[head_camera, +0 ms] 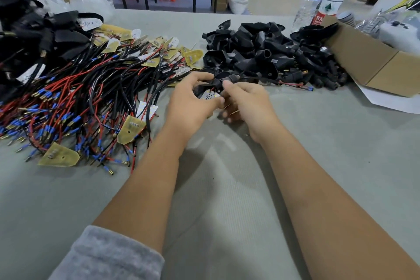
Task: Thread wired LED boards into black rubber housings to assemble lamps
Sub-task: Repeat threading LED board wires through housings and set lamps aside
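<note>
both hands [219,100] gripping housing [218,83] with LED board [209,95] | bottle [323,10] label red, writing unreadable

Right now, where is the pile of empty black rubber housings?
In the head view, the pile of black rubber housings lies on the table's far right, between the wired LED boards and the cardboard box.

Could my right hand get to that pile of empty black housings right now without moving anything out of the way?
Probably yes. The pile of black housings lies just beyond the right hand with only bare table between. But that hand is pinching the housing in hand with the left hand.
</note>
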A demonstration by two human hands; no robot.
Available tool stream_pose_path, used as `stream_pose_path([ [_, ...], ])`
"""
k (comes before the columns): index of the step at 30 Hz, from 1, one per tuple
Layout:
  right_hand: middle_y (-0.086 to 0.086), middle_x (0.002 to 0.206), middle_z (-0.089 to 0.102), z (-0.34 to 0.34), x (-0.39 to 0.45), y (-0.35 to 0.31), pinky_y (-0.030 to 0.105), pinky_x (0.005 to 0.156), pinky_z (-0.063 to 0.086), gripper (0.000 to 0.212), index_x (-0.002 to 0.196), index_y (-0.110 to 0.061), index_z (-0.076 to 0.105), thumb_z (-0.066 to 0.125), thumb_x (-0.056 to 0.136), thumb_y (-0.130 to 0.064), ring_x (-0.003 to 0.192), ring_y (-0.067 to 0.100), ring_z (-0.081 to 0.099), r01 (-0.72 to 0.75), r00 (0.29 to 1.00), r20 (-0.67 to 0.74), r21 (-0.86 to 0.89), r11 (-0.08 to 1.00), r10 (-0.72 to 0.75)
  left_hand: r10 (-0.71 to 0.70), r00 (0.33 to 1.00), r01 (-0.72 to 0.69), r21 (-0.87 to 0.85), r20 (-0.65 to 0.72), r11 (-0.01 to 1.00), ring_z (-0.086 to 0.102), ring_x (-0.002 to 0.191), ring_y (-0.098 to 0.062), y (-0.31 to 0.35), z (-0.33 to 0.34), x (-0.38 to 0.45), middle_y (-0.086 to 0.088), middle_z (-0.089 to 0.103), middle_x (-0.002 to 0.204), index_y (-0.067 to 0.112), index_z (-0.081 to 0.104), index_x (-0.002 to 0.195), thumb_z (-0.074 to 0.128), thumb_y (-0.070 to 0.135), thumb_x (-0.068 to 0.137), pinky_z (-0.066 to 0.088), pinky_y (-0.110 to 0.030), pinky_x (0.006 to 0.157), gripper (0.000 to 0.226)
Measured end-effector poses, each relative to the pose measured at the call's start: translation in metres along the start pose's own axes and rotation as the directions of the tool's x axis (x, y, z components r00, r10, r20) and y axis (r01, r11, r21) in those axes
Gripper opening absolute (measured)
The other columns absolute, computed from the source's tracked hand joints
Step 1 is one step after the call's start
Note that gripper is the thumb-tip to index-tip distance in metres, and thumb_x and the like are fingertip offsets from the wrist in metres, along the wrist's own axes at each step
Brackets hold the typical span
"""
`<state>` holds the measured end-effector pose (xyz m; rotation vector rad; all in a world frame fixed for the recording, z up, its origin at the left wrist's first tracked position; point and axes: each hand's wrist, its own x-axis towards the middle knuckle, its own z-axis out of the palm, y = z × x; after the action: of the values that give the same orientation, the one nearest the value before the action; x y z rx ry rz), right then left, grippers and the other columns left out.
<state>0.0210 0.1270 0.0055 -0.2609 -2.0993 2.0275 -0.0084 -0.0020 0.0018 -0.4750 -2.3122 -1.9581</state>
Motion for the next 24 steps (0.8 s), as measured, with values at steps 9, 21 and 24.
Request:
stream_pose_path([
  [9,0.002,0.059,0.058,-0.0013,0.0017,0.0049,0.020,0.043,0.042,0.029,0.072,-0.011,0.055,0.053,0.100,-0.018,0.043,0.009,0.052,0.043,0.999,0.007,-0.179,0.983,-0.042,-0.147,0.987,0.154,-0.109,0.072,0.982,0.062,0.110,-0.022,0.0026,0.0011,0.0043,-0.002,0.065,0.108,0.033,0.064,0.106,0.044,0.002,0.089,0.052,-0.042,0.096,0.040],
  [21,-0.002,0.059,0.052,0.0027,0.0027,0.0048,0.026,0.051,0.042,0.031,0.072,-0.014,0.052,0.048,0.102,-0.021,0.050,0.012,0.050,0.075,0.993,-0.074,-0.171,0.982,-0.088,-0.193,0.966,0.250,-0.445,0.171,0.860,0.071,0.093,-0.018,0.0039,0.0005,0.0028,-0.002,0.072,0.096,0.021,0.069,0.105,0.056,0.009,0.095,0.058,-0.030,0.079,0.021],
  [24,0.006,0.069,0.055,0.0062,0.0038,0.0050,0.045,0.071,0.047,0.030,0.076,-0.013,0.051,0.047,0.102,-0.027,0.070,0.024,0.053,0.062,0.984,-0.149,-0.223,0.973,-0.097,-0.121,0.967,0.207,-0.416,0.224,0.885,0.070,0.092,-0.015,-0.0016,0.0043,0.0026,-0.003,0.070,0.098,0.023,0.061,0.118,0.062,-0.002,0.090,0.057,-0.028,0.084,0.037],
])
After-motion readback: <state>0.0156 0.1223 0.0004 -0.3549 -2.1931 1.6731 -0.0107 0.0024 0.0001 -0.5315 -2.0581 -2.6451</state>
